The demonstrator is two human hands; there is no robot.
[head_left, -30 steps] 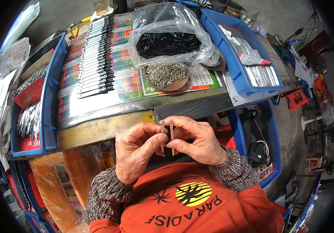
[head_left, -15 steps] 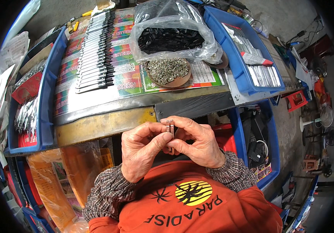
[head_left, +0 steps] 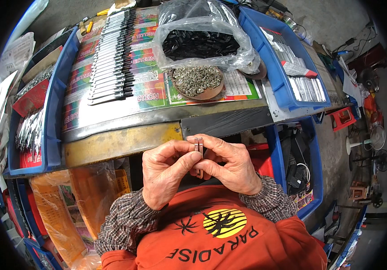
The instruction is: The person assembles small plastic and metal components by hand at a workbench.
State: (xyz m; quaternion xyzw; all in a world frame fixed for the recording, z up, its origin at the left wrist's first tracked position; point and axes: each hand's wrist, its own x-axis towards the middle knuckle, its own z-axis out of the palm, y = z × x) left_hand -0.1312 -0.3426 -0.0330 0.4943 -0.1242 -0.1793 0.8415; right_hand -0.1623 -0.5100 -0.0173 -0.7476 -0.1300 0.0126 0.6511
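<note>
In front of my chest, just below the bench edge, my left hand (head_left: 169, 168) and my right hand (head_left: 227, 162) meet fingertip to fingertip. Both are closed in a pinch on a small, narrow, shiny metal piece (head_left: 199, 145), held upright. Two slim parallel strips with a dark gap between them show at its top. Thumbs and fingers cover its middle. On the bench beyond lies a long row of silver metal pieces with black ends (head_left: 108, 67). A round dish (head_left: 211, 93) heaped with small metal pins (head_left: 196, 81) stands right of the row.
Behind the dish sits an open clear plastic bag (head_left: 252, 56) of small black parts (head_left: 200, 45). Blue bins with metal pieces flank the bench, one on the left (head_left: 52, 130) and one on the right (head_left: 292, 96). Below the bench are orange plastic (head_left: 52, 211) and another blue bin (head_left: 315, 180).
Both hands keep their pinch on the metal piece, which looks very slightly turned. The whole view has shifted a little; the things on the bench lie as before.
</note>
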